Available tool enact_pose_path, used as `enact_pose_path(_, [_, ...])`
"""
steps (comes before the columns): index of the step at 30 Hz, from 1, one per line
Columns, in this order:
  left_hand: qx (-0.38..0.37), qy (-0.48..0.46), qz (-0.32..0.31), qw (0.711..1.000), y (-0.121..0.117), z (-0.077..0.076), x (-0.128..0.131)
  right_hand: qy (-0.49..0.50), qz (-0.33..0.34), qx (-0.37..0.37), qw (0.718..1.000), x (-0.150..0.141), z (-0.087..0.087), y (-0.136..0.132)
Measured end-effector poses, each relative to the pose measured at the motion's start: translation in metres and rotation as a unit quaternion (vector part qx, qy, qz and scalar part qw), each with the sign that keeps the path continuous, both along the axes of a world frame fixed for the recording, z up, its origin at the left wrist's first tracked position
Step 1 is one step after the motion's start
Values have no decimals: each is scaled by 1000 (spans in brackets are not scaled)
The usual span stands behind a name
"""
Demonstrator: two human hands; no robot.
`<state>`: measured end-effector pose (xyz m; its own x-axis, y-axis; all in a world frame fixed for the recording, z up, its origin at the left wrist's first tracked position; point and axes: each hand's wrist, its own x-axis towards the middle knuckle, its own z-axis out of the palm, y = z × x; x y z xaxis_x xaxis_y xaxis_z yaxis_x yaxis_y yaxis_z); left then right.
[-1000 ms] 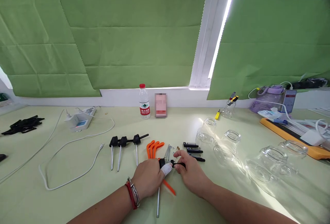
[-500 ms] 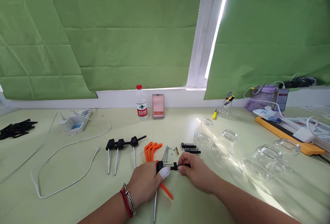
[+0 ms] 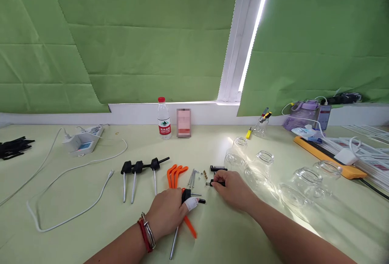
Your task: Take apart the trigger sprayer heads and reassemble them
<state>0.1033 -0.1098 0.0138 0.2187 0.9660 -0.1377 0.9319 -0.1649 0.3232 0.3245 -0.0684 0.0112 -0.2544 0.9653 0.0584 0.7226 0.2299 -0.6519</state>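
My left hand point(image 3: 168, 207), its thumb wrapped in white tape, is closed around a black fitting point(image 3: 186, 195). A metal tube point(image 3: 174, 244) angles down from under that hand, and an orange lever point(image 3: 190, 226) sticks out below it. A thin pin and a short black rod point right from the fitting. My right hand point(image 3: 227, 185) pinches a small black spring piece point(image 3: 221, 183); a coil shows at its left end. Just above the fingers lies another black spring piece point(image 3: 218, 168). Between the hands' far side are metal screws point(image 3: 192, 178), small brass-coloured parts point(image 3: 205, 174) and orange levers point(image 3: 176, 174).
Left of my hands lies a black bar with metal tubes point(image 3: 137, 166). Glass jars point(image 3: 264, 166) stand on the right. A water bottle point(image 3: 164, 124) and a pink-screened device point(image 3: 184, 123) are at the back. A white cable point(image 3: 75, 217) loops across the left, from a power strip point(image 3: 88, 142).
My right hand has moved up and away from the fitting in my left hand, and a coil now shows at its fingertips. The metal tube under my left hand has tilted. The view has shifted slightly.
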Motion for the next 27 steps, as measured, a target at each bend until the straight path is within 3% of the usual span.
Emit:
enact_pose_path(11, [-7, -14, -9, 1000, 1, 2, 0, -43, 7, -28, 999, 27, 18, 6])
enact_pose_path(14, [-2, -12, -10, 1000, 1, 0, -1, -4, 26, -34, 999, 24, 18, 2])
enact_pose_path(17, [-1, -10, -9, 1000, 1, 1, -1, 22, 37, 6, 999, 5, 11, -6])
enact_pose_path(23, [-1, -13, -5, 1000, 0, 3, 0, -128, 48, 148, 980, -29, -7, -14])
enact_pose_path(27, [7, -10, -7, 1000, 1, 2, 0, -159, 59, 166, 971, -29, -11, -13])
